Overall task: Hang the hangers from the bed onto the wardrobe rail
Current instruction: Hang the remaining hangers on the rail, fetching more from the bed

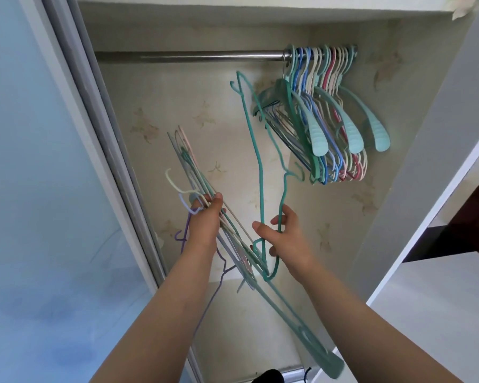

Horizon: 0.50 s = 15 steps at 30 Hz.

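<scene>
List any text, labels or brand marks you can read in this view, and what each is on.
None readable. The hangers on the wardrobe rail, the bundle in the left hand and the green hanger in the right hand show no print; the back wall carries only a faded leaf pattern.

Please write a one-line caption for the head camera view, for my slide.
Left hand grips a bundle of thin wire hangers; right hand lifts one teal wire hanger toward the steel wardrobe rail.

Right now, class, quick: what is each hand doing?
Left hand: closed round a bundle of thin hangers.
Right hand: closed on a single green wire hanger, held up below the rail.
</scene>
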Each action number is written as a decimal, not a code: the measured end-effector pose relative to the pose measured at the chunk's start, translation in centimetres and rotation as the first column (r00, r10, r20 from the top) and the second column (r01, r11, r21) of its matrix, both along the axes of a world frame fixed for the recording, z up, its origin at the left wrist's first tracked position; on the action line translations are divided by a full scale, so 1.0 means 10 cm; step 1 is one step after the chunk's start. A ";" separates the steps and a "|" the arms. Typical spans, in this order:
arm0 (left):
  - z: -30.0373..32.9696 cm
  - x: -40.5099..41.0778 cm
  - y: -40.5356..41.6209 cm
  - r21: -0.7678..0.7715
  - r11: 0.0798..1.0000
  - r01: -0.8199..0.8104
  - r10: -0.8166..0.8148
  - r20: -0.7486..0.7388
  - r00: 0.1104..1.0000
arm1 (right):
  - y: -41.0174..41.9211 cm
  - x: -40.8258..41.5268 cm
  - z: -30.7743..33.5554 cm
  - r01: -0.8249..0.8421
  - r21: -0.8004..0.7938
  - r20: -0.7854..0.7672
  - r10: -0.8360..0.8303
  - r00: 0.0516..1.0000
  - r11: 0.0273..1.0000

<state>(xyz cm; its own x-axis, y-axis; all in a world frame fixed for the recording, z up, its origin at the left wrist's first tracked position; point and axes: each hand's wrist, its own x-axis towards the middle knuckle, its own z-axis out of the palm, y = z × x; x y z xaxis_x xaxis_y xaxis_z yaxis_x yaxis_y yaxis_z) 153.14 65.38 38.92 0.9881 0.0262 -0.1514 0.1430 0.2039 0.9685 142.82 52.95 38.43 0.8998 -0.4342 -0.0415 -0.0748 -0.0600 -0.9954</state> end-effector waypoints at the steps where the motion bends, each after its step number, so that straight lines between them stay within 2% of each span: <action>1: 0.00 0.00 0.00 0.024 1.000 -0.002 0.002 -0.009 1.000 | 0.01 0.00 0.00 0.034 -0.070 0.020 -0.033 0.999 0.997; 6: 0.02 -0.03 -0.01 0.084 0.996 -0.010 0.012 -0.016 1.000 | 0.00 -0.02 -0.02 0.080 -0.282 0.021 -0.077 0.997 0.956; 8: 0.01 -0.03 -0.02 0.073 0.997 -0.010 0.011 -0.007 1.000 | -0.01 -0.03 -0.04 0.078 -0.317 -0.007 -0.085 0.996 0.945; 11: 0.02 0.00 -0.02 0.048 0.999 0.018 -0.021 0.048 0.999 | -0.02 -0.04 -0.13 0.048 -0.279 -0.074 -0.071 0.995 0.959; 15: 0.06 -0.02 -0.01 -0.006 0.999 0.036 -0.036 0.047 0.998 | 0.06 -0.02 -0.22 0.001 -0.107 -0.138 -0.016 0.990 0.994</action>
<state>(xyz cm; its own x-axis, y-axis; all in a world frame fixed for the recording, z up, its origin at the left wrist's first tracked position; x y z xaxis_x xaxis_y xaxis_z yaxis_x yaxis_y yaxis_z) 152.94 65.25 39.56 0.9944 -0.0104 -0.1049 0.1048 0.2063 0.9729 142.59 53.57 36.28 0.8851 -0.4501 -0.1186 -0.2123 -0.1636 -0.9634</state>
